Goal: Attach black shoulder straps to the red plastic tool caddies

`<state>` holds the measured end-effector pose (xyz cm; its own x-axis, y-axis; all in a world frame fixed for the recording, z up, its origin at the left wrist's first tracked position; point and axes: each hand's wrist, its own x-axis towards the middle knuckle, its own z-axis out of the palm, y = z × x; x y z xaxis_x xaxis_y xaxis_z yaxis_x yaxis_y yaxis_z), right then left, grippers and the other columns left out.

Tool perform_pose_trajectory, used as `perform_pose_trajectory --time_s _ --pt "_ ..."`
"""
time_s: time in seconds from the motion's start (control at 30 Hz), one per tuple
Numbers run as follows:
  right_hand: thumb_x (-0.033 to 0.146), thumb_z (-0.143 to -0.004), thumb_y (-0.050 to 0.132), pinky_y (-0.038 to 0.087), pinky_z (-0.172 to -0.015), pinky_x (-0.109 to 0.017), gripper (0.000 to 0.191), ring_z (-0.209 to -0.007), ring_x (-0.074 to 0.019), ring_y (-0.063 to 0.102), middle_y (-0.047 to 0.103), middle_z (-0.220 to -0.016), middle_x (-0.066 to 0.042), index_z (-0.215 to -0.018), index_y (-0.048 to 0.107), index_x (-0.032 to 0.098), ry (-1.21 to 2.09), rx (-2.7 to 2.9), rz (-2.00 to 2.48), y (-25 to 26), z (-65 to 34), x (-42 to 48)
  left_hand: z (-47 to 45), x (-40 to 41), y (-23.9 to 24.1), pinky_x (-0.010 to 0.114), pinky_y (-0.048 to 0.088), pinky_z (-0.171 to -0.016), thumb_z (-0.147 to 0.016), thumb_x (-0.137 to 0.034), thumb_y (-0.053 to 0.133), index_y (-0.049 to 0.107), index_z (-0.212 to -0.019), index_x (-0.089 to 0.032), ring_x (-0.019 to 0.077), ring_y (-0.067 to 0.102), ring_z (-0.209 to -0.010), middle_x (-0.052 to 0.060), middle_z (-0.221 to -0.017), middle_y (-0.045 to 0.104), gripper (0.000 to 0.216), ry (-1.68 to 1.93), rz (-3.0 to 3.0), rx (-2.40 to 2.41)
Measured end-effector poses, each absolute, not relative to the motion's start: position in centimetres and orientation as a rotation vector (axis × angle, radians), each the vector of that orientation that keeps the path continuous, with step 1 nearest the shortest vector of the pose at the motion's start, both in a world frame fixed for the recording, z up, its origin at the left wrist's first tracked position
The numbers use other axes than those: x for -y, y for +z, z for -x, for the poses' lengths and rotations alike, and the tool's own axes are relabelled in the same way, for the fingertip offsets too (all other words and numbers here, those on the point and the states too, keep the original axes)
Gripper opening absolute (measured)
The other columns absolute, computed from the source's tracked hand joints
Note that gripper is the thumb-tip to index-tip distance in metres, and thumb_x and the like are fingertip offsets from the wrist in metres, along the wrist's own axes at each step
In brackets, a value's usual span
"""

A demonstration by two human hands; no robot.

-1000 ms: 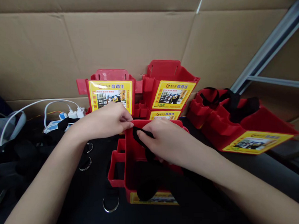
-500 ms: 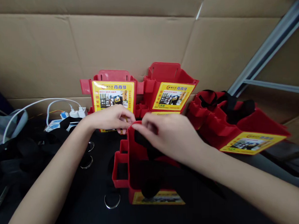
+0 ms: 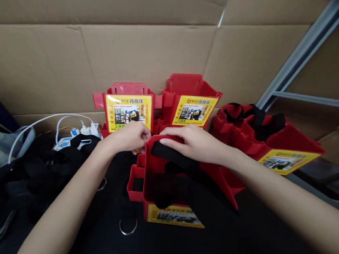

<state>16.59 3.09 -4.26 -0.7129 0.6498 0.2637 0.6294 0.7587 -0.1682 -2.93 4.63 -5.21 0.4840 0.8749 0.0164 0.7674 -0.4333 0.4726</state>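
Note:
A red plastic tool box (image 3: 149, 184) with a yellow label stands in front of me on the black surface. A black strap (image 3: 176, 160) runs from its far rim down across its inside. My left hand (image 3: 129, 137) pinches at the box's far rim, fingers closed where the strap's end meets it. My right hand (image 3: 194, 142) lies over the far rim with its fingers pressed on the strap. What the left fingertips grip is hidden.
Two more red labelled boxes (image 3: 128, 112) (image 3: 191, 105) stand against the cardboard wall (image 3: 99, 62). A third box with black straps (image 3: 271, 141) lies at the right. Metal rings (image 3: 128, 227) lie near the box. A white power strip and cables (image 3: 79, 131) and black straps (image 3: 47, 166) are at the left.
The view has shifted slightly. My right hand slid from inside the box up onto its far rim, and the strap now lies stretched flat across the box. My left hand stayed at the rim.

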Motion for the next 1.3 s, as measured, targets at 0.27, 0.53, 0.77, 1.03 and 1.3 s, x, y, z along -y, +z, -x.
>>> perform_pose_trajectory --time_s 0.27,0.53,0.77,1.03,1.3 --pt "0.043 -0.087 0.040 0.036 -0.064 -0.024 0.033 -0.074 -0.0143 0.056 0.064 -0.086 -0.004 -0.094 0.062 0.018 0.121 2.610 1.000 -4.3 -16.7 -3.4 2.7 -4.4 -5.6 0.017 0.043 -0.041 -0.067 -0.008 0.037 0.048 -0.065 -0.015 0.0119 0.058 -0.050 0.000 -0.056 0.055 0.013 0.423 -2.360 -1.335" --pt "0.036 -0.090 0.036 0.038 -0.072 -0.026 0.032 -0.080 -0.0142 0.057 0.064 -0.093 -0.005 -0.093 0.062 0.018 0.222 2.639 0.920 -4.3 -17.0 -3.3 3.7 -5.7 -5.4 0.021 0.039 -0.057 -0.076 -0.010 0.039 0.050 -0.069 -0.015 0.0114 0.056 -0.061 0.003 -0.066 0.057 0.014 0.454 -2.854 -1.046" --pt "0.034 -0.089 0.038 0.038 -0.072 -0.026 0.030 -0.080 -0.0147 0.057 0.065 -0.090 -0.003 -0.093 0.064 0.020 0.343 2.668 0.896 -3.9 -17.2 -2.6 5.1 -4.8 -5.8 0.020 0.031 -0.041 -0.074 -0.017 0.043 0.058 -0.079 -0.014 0.0106 0.050 -0.039 0.000 -0.047 0.052 0.016 -0.024 -2.419 -1.469" --pt "0.034 -0.090 0.036 0.037 -0.069 -0.024 0.030 -0.076 -0.0127 0.056 0.064 -0.089 -0.002 -0.096 0.063 0.020 0.329 2.677 0.872 -4.1 -17.1 -2.7 4.0 -3.4 -3.5 0.018 0.029 -0.048 -0.078 -0.025 0.048 0.063 -0.088 -0.017 0.0077 0.041 -0.053 -0.002 -0.060 0.050 0.020 0.303 -2.667 -0.973" --pt "0.034 -0.090 0.036 0.038 -0.073 -0.026 0.031 -0.083 -0.0146 0.056 0.064 -0.095 -0.004 -0.096 0.063 0.020 0.307 2.656 0.905 -4.2 -17.1 -2.6 6.4 -5.0 -5.6 0.023 0.029 -0.043 -0.068 -0.022 0.054 0.058 -0.061 -0.014 0.0102 0.044 -0.041 0.001 -0.049 0.052 0.012 -0.163 -2.427 -1.657"
